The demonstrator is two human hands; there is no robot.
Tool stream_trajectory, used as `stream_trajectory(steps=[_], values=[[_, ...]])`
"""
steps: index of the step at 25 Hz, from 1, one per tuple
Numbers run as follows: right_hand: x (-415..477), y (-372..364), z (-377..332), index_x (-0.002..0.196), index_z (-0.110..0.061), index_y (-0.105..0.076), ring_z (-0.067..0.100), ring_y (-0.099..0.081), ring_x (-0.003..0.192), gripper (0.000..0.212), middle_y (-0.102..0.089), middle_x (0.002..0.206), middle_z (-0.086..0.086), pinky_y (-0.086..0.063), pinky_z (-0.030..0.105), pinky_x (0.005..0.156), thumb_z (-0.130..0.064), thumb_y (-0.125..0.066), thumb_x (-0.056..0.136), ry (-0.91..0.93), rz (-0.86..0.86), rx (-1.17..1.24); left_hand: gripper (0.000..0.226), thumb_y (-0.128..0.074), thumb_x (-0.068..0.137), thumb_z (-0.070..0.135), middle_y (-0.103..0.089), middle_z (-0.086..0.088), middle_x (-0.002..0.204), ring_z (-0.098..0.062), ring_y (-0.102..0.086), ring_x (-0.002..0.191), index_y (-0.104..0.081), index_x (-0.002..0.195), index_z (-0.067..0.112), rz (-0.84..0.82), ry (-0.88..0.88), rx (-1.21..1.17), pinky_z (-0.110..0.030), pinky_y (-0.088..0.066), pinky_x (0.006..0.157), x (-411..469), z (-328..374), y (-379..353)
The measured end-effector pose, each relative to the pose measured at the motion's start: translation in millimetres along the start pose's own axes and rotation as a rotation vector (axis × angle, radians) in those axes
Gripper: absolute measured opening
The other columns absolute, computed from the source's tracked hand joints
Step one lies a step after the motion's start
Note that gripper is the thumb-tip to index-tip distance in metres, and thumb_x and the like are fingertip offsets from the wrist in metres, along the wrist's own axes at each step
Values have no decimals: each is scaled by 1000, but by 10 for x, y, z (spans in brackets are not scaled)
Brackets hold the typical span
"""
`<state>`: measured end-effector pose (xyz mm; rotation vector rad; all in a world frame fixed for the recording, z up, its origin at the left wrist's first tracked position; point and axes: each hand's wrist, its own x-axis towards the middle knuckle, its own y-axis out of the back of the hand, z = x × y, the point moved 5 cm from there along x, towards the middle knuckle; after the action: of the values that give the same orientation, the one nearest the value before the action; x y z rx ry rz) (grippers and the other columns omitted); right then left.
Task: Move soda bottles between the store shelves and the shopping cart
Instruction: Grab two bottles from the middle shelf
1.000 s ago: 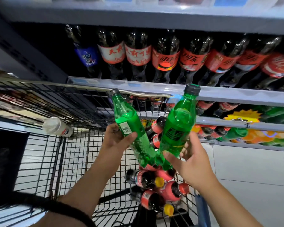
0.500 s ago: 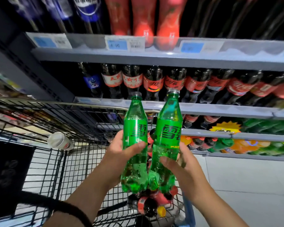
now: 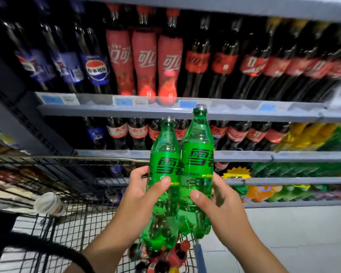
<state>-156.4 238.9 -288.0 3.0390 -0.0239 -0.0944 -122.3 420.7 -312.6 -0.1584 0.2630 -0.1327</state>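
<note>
While the left hand curls fingers and thumb round an upright green plastic soda bottle, the right hand grips a second green bottle just to its right, the two touching side by side above the right part of the black wire shopping cart, where small red-labelled bottles lie; beyond, grey store shelves carry rows of dark cola bottles

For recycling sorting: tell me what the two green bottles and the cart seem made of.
Left green bottle, right green bottle: probably glossy translucent plastic; bubbles and light show through. Shopping cart: apparently dark-coated metal wire, thin grid.
</note>
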Motion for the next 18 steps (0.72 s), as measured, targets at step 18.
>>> stream_trajectory(steps=[18], values=[[-1259,1514,-580,105,-40,-43,-3,-58,56,60,-67,63,-14,-44,9,56,-55,-81,60,88,173,78,63,-88,50,38,-76,-6,105,-22,-73,97,-64,108,33,-24,-290,-1,-30,-57,76,-1091,328,-1691]])
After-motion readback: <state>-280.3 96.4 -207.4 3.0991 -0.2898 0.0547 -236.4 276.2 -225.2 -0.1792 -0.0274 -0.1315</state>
